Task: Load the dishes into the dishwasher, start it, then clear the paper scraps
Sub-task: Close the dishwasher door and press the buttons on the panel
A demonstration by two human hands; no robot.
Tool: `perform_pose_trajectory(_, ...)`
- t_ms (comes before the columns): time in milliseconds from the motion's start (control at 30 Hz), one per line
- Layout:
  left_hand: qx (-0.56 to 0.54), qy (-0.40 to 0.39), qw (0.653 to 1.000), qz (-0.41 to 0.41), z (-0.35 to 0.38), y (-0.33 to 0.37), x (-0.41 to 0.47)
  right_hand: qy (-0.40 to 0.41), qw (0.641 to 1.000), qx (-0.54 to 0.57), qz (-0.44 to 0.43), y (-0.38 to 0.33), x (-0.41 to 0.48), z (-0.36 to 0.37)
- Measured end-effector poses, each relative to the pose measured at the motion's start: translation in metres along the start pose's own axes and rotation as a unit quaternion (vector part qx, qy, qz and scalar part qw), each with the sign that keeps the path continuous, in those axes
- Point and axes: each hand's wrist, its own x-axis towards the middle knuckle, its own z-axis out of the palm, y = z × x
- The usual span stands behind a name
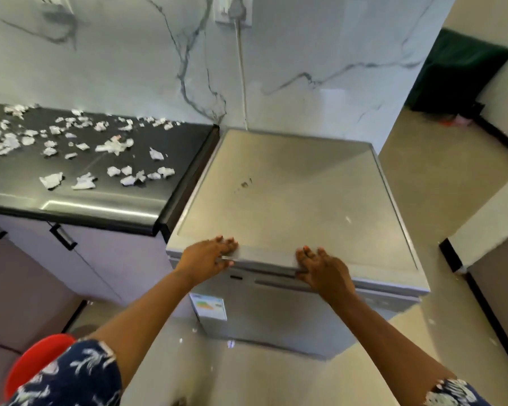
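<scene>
Black countertop [185,148]: crumpled paper scraps [112,146] scattered across.

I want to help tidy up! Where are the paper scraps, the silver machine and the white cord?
paper scraps [84,181]: head view, on one crumpled piece nearest the front.
silver machine [291,194]: head view, middle of its flat top.
white cord [241,77]: head view, its middle stretch.

bright even light, soft blur, glare on countertop [100,206], bowed edges
</scene>
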Motion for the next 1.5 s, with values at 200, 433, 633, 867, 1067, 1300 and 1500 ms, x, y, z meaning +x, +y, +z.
perform_pose_trajectory(200,-0.083,0.143,0.986,-0.023,-0.073,-0.065,0.041,-0.052,0.998,0.018,-0.034,-0.027,0.084,-0.079)
perform_pose_trajectory(433,-0.136,0.33,0.933,-0.043,-0.193,-0.177,0.136,0.088,0.984,0.153,0.035,-0.09,0.247,-0.158)
perform_pose_trajectory(633,-0.093,0.408,0.908,0.014,-0.273,-0.245,0.254,0.207,0.944,0.243,0.087,-0.12,0.392,-0.223)
perform_pose_trajectory(867,0.01,0.327,0.945,-0.012,-0.328,-0.274,0.379,0.242,0.937,0.22,0.124,-0.103,0.5,-0.275)
perform_pose_trajectory(1067,0.016,0.289,0.956,-0.049,-0.353,-0.287,0.45,0.246,0.94,0.179,0.152,-0.085,0.554,-0.308)
perform_pose_trajectory(1300,0.049,0.306,0.95,-0.032,-0.338,-0.304,0.476,0.306,0.927,0.117,0.181,-0.074,0.591,-0.317)
perform_pose_trajectory(1500,0.061,0.358,0.932,0.001,-0.329,-0.321,0.489,0.269,0.931,0.09,0.228,-0.07,0.6,-0.312)
